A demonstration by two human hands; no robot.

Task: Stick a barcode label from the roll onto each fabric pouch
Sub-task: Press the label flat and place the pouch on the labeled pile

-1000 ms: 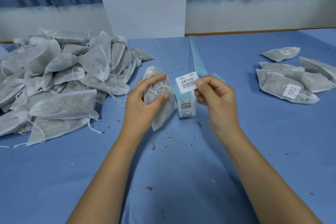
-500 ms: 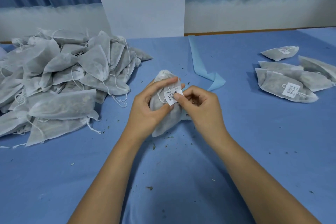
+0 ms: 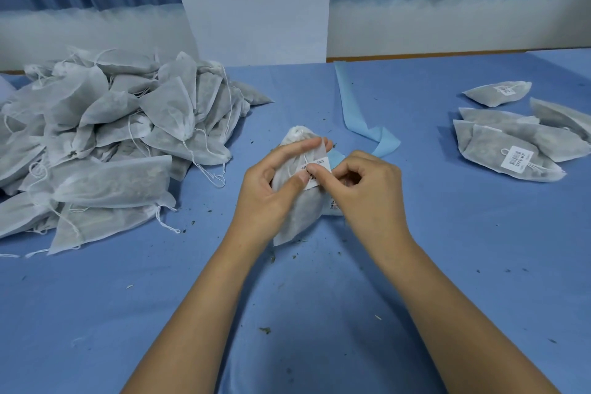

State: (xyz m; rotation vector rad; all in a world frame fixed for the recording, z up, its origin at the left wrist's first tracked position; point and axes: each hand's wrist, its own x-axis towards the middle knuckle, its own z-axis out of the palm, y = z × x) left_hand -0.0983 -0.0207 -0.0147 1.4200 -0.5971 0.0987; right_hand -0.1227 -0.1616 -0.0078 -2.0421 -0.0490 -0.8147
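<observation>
Blue table (image 3: 160, 313): left hand (image 3: 265, 192) grips filled pouch (image 3: 300, 214); right hand (image 3: 367, 195) pinches label (image 3: 315, 182) against it

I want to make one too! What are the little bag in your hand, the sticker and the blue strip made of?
The pouch looks like thin, matte, non-woven fabric: dark filling shows through. The barcode label seems smooth white paper, sharp black print. The blue strip is probably smooth backing paper, since it kinks in flat folds; I can't be sure.
</observation>
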